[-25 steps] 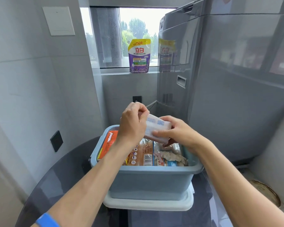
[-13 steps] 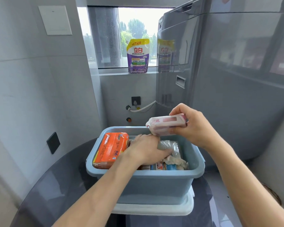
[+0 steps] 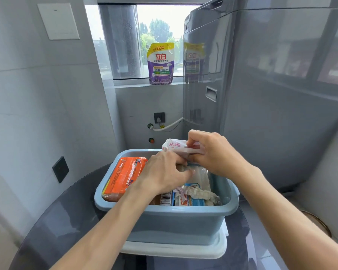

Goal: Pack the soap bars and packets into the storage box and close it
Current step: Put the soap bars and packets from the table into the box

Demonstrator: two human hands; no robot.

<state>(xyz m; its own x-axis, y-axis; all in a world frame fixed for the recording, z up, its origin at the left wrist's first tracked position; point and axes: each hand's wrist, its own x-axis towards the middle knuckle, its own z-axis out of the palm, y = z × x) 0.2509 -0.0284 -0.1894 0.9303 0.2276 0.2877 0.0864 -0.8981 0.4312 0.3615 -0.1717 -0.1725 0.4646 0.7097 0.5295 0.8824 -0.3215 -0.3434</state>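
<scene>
The right hand (image 3: 213,152) pinches a white wrapped soap bar (image 3: 177,146) by its near end, thumb and fingers curled round the wrapper, holding it level just above the far rim of the blue storage box (image 3: 183,217). The left hand (image 3: 164,172) reaches down into the box with its fingers lying on a clear plastic packet (image 3: 198,173); whether they press it flat or grip it I cannot tell, since the fingertips sit under the right hand. Beside that hand an orange soap pack (image 3: 123,176) fills the left part of the box, and blue-and-white packets (image 3: 191,197) crowd the near right corner. The box rests on what looks like its white lid (image 3: 174,250), on a dark round table (image 3: 57,221). The risk, as I judge it, is space: the box looks nearly full, so the bar may end up sitting above the rim and stop the lid from seating later. The grip is also only at one end of a slick wrapper, so the bar could slip and fall behind the box. The wrapper carries pink characters that read 玫瑰. A purple pouch (image 3: 160,64) on the window sill shows 立白 and 150克. A barcode shows on one packet; the orange pack's print is too blurred to read.
</scene>
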